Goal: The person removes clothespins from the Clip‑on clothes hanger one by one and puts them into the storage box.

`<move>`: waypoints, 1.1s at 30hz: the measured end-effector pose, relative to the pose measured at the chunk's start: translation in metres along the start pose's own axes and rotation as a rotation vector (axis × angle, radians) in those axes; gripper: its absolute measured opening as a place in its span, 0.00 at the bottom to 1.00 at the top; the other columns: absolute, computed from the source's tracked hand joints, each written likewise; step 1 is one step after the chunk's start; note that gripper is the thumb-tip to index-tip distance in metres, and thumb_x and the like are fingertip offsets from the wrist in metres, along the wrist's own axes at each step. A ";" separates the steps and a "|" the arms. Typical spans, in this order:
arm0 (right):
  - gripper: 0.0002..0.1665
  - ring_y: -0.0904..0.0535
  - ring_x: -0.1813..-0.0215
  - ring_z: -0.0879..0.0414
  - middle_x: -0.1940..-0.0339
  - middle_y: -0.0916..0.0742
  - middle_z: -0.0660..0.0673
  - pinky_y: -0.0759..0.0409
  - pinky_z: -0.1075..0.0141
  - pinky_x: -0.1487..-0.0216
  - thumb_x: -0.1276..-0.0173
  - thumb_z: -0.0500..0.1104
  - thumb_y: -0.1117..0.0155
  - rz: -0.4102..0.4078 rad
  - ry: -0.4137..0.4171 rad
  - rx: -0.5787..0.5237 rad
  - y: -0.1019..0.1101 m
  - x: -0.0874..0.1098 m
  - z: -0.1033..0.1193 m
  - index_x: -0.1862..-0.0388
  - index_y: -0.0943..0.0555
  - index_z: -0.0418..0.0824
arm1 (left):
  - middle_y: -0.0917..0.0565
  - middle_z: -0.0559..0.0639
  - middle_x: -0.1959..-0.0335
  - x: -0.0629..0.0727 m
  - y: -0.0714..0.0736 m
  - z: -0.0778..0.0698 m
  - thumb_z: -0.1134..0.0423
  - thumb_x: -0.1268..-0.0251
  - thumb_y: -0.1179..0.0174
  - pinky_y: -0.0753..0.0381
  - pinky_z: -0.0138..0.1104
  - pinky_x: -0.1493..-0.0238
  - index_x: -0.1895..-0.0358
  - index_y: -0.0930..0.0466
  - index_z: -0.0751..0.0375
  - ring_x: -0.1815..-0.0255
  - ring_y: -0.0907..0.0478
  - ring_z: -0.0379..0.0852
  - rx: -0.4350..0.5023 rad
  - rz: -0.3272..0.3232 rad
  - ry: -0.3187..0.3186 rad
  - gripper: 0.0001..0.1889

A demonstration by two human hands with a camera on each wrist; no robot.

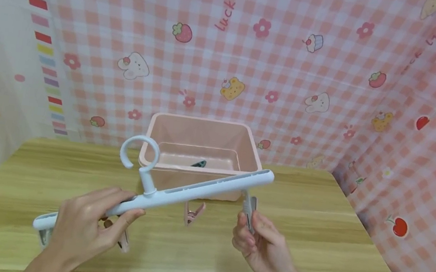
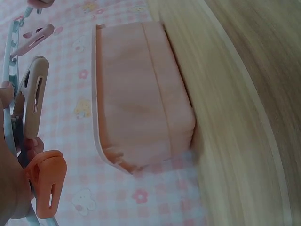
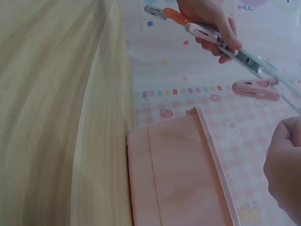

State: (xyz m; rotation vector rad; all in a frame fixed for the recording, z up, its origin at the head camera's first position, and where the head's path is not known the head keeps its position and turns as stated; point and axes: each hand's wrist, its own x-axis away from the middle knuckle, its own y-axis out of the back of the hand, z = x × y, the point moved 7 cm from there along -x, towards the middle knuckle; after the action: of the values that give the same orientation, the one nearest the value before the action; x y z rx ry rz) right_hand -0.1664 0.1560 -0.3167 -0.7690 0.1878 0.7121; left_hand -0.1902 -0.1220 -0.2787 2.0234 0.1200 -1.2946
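Note:
A pale blue hanger [image 1: 202, 190] with a round hook is held up at a slant over the table. My left hand [image 1: 89, 220] grips its bar left of the hook. At the raised right end, my right hand [image 1: 265, 247] pinches a grey clothespin [image 1: 248, 210] just under the bar. A pink clothespin [image 3: 256, 90] hangs from the bar between the hands. By the left hand are a beige clothespin [image 2: 35, 96] and an orange clothespin [image 2: 51, 183]. Another grey clothespin [image 1: 45, 236] hangs at the lower left end, partly hidden by the left hand.
Behind the hanger, a pink plastic bin [image 1: 203, 124] stands at the back of the wooden table [image 1: 312, 242]. A dark green clothespin [image 1: 199, 164] lies inside it. A checked cloth [image 1: 212, 61] with printed figures hangs behind the table and along its sides.

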 end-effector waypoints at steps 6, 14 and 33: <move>0.21 0.41 0.75 0.63 0.76 0.25 0.57 0.48 0.69 0.70 0.14 0.47 0.64 -0.296 -0.036 0.420 0.035 -0.007 0.017 0.53 0.21 0.44 | 0.20 0.35 0.78 0.002 0.002 0.003 0.47 0.42 0.28 0.43 0.16 0.81 0.65 0.12 0.50 0.83 0.37 0.27 -0.012 -0.001 0.012 0.12; 0.16 0.35 0.77 0.58 0.78 0.23 0.43 0.35 0.67 0.74 0.20 0.47 0.47 -0.683 -0.138 1.520 0.078 -0.041 0.066 0.57 0.19 0.35 | 0.19 0.34 0.78 0.001 0.001 0.005 0.45 0.38 0.31 0.41 0.17 0.82 0.66 0.12 0.50 0.83 0.38 0.26 -0.007 -0.017 -0.002 0.13; 0.28 0.22 0.76 0.58 0.77 0.13 0.46 0.28 0.69 0.75 0.29 0.61 0.38 -0.663 -0.290 1.903 0.095 -0.084 0.077 0.53 0.12 0.37 | 0.22 0.33 0.79 0.002 -0.007 0.002 0.40 0.36 0.35 0.43 0.18 0.82 0.66 0.12 0.47 0.82 0.38 0.27 -0.023 -0.010 -0.019 0.16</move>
State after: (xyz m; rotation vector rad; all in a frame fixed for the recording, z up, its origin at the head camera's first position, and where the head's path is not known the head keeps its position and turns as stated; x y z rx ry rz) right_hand -0.2985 0.2135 -0.2824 1.0732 0.2338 -0.1839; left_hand -0.1937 -0.1189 -0.2842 1.9933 0.1359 -1.3128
